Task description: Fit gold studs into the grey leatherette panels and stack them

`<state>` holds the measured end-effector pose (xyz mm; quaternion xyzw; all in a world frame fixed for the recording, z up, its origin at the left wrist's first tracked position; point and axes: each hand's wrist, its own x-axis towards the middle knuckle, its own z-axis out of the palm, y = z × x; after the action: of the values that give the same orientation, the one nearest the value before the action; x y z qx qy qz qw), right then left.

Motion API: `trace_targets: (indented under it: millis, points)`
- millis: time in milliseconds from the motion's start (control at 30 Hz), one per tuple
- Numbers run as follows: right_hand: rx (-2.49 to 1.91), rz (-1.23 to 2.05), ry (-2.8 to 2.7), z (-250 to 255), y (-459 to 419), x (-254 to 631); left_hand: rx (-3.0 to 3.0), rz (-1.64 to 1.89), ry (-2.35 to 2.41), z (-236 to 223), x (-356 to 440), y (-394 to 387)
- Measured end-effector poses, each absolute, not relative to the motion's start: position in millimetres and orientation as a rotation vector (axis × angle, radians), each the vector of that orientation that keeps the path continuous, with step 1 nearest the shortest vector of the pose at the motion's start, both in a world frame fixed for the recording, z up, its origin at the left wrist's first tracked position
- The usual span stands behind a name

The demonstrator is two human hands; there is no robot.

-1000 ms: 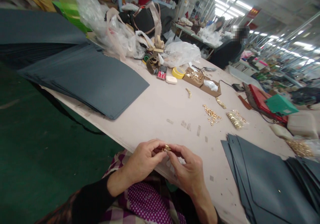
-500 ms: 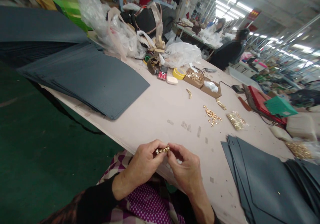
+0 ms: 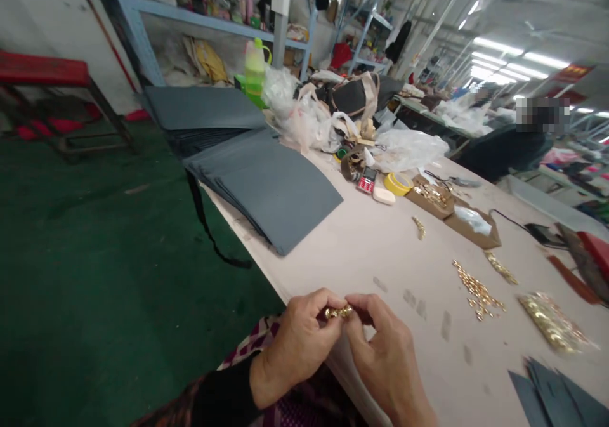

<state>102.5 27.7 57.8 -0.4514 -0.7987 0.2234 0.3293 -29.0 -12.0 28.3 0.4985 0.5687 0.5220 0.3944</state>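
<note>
My left hand [image 3: 299, 344] and my right hand [image 3: 387, 363] meet at the near edge of the pale table [image 3: 380, 249]. Both pinch a small gold metal fitting [image 3: 339, 312] between their fingertips, with the fingers curled closed around it. More gold fittings [image 3: 477, 292] lie in a loose row on the table to the right. Beside them lies a clear bag of gold pieces [image 3: 549, 320].
A stack of grey sheets [image 3: 271, 186] lies at the left of the table, more grey sheets [image 3: 556, 398] at the lower right. Further back lie plastic bags [image 3: 404, 148], a yellow tape roll [image 3: 398, 183], a red phone [image 3: 366, 180] and cardboard trays [image 3: 457, 214]. A seated person [image 3: 509, 144] works behind. Green floor lies left.
The view has swung left and up, showing shelves and floor. My hands stay together on the gold fitting, turning it slightly.
</note>
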Motion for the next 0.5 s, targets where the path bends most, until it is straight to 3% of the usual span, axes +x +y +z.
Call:
trace_targets:
  millis: [300, 500]
  points:
    - [-0.947, 0.994, -2.252, 65.2, 55.3, 30.7, 0.721, 1.604, 1.342, 21.2, -91.1, -21.1]
    - [-0.792, 0.393, -2.469, 56.9, 129.1, -28.8, 0.439, 1.702, 1.221, 19.5, -111.2, -31.2]
